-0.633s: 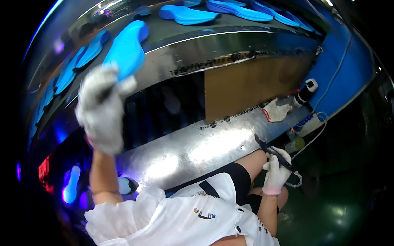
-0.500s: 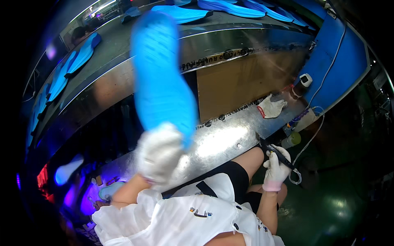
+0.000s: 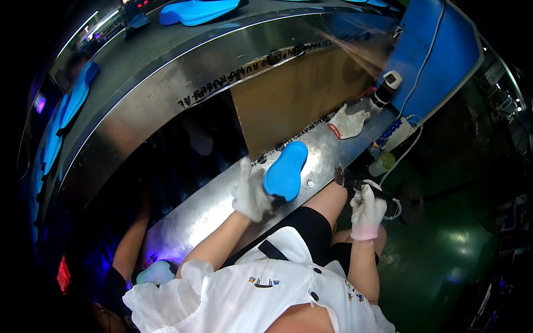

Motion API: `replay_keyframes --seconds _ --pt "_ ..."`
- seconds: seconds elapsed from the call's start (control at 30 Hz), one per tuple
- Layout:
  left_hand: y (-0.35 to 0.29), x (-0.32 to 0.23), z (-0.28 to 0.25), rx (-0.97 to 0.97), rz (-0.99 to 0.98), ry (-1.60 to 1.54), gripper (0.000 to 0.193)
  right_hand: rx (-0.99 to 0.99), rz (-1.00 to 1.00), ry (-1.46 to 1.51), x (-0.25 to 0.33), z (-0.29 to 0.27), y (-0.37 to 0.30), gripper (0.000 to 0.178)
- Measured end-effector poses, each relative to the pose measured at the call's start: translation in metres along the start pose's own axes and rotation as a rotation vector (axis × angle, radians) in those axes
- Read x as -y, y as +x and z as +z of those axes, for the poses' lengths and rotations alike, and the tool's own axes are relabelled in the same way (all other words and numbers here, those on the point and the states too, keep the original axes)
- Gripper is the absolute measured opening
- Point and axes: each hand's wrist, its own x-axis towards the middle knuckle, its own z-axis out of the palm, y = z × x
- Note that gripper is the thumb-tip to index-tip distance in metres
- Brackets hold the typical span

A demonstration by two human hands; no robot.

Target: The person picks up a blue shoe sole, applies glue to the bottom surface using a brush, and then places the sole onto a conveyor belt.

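Observation:
A blue shoe insole (image 3: 287, 171) lies on the metal bench (image 3: 194, 216) in front of me. Beside its left edge is my left hand (image 3: 252, 191) in a white knitted glove, slightly blurred, its fingers stretched out and apart. Whether the thumb side touches the insole I cannot tell. My right hand (image 3: 368, 212), in a white glove with a pink cuff, grips a black-handled brush (image 3: 353, 182) over my knee. The brush's dark bristles point left, and a pale tube loops at the other end of the handle.
Blue insoles (image 3: 200, 12) ride on the dark conveyor (image 3: 136, 55) behind the bench. An empty white glove (image 3: 348, 123), a black-and-white device (image 3: 383, 91) and a yellow-green-lidded container (image 3: 382, 164) stand to the right. Another person's arm (image 3: 133, 238) reaches in at left.
The blue insole has come down from my raised left hand onto the bench. My left hand has loosened from it, and the view has shifted. My right hand still holds the brush.

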Motion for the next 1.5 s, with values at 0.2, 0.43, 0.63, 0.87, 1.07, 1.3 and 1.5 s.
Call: replay_keyframes --seconds 0.2,0.43,0.63,0.87,1.07,1.3,1.5 --pt "0.045 0.022 -0.040 0.109 -0.283 -0.153 0.096 0.060 0.069 -0.156 -0.023 -0.006 -0.001 0.015" --pt "0.054 0.051 -0.026 0.095 -0.315 -0.319 0.095 0.177 -0.011 -0.476 -0.046 -0.005 0.028 0.016" --pt "0.025 0.061 0.050 0.067 -0.069 -0.189 0.090 0.236 -0.533 -0.853 -0.034 0.056 0.037 0.014" --pt "0.011 0.041 0.061 0.161 0.051 -0.096 0.090 0.383 -0.433 -0.605 0.016 0.055 -0.020 0.011" --pt "0.011 0.060 0.049 0.336 0.102 -0.177 0.086 0.514 -0.819 -0.688 0.026 0.074 -0.029 0.018" --pt "0.002 0.053 0.066 0.167 0.117 -0.229 0.086 0.537 -1.059 -0.746 0.019 0.069 -0.030 0.018" --pt "-0.005 0.036 0.074 0.149 0.016 -0.104 0.105 0.353 -0.563 -0.607 0.020 0.062 -0.018 0.022"
